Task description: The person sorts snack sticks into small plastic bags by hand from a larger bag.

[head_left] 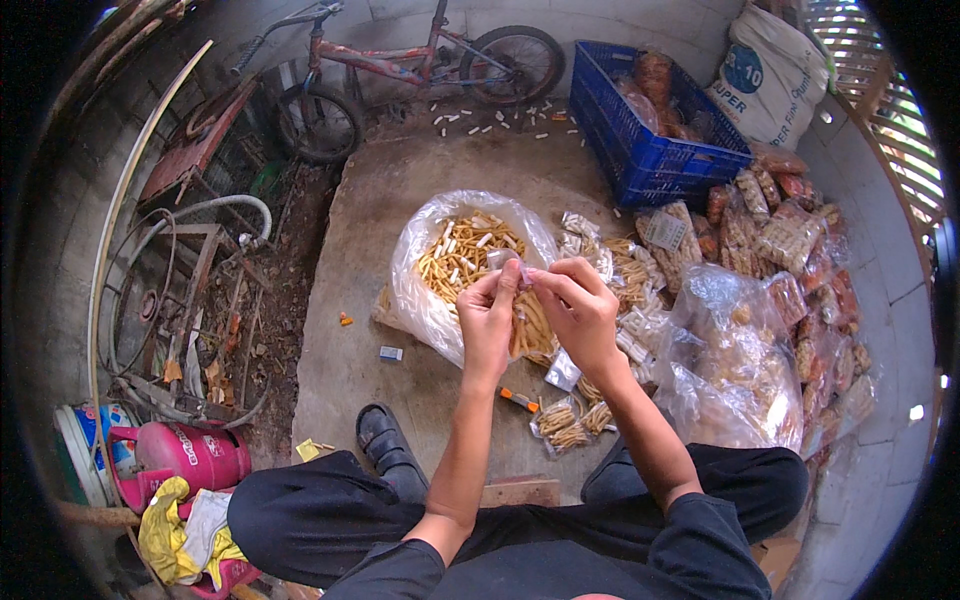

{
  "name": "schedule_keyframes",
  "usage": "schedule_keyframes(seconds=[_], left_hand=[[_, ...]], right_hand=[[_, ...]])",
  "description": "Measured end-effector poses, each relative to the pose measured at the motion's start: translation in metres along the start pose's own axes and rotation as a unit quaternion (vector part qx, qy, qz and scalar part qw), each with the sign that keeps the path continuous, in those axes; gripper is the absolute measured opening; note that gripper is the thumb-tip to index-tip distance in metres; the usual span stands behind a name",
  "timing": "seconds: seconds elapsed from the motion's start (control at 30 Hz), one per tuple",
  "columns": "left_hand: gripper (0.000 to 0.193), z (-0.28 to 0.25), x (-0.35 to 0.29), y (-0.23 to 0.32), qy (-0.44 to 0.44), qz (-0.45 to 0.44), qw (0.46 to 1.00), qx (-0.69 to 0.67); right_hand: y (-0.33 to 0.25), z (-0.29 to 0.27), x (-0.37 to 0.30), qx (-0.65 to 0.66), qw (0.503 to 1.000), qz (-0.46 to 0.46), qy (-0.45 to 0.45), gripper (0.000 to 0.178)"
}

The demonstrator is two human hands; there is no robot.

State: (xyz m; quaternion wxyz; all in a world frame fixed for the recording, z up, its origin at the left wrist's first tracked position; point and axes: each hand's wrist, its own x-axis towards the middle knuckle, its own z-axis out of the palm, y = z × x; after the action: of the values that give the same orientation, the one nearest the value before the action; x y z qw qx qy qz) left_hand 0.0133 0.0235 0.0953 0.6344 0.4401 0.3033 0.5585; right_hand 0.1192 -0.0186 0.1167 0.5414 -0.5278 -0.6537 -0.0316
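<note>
Both hands meet above a large clear plastic bag [405,250] that lies open, full of thin yellow-brown snack sticks [455,262] with white pieces among them. Thumb and fingers of my left hand [488,312] pinch a small piece of clear plastic [500,258], perhaps a small bag. My right hand [580,310] is closed at the other end of this plastic, its fingertips almost touching the left ones. What the plastic contains, if anything, is too small to tell. Filled small packets [560,428] of sticks lie below and right of my hands.
An orange-and-black cutter [519,400] and a small blue-and-white box [391,353] lie on the floor. Right are a big clear bag [735,350], piled snack packs [790,235] and a blue crate [640,170]. A bicycle [420,65] leans behind; a pink gas cylinder [190,455] stands left.
</note>
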Motion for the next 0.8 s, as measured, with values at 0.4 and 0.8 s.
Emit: schedule_keyframes(seconds=[0.4, 0.8], left_hand=[[0.034, -0.005, 0.0, -0.005, -0.007, 0.007, 0.999, 0.037], [0.023, -0.004, 0.0, 0.007, 0.021, -0.005, 0.998, 0.056]], right_hand=[[-0.011, -0.002, 0.002, -0.093, 0.992, -0.005, -0.082, 0.022], [-0.007, 0.0, 0.004, 0.026, 0.995, 0.062, -0.068, 0.017]])
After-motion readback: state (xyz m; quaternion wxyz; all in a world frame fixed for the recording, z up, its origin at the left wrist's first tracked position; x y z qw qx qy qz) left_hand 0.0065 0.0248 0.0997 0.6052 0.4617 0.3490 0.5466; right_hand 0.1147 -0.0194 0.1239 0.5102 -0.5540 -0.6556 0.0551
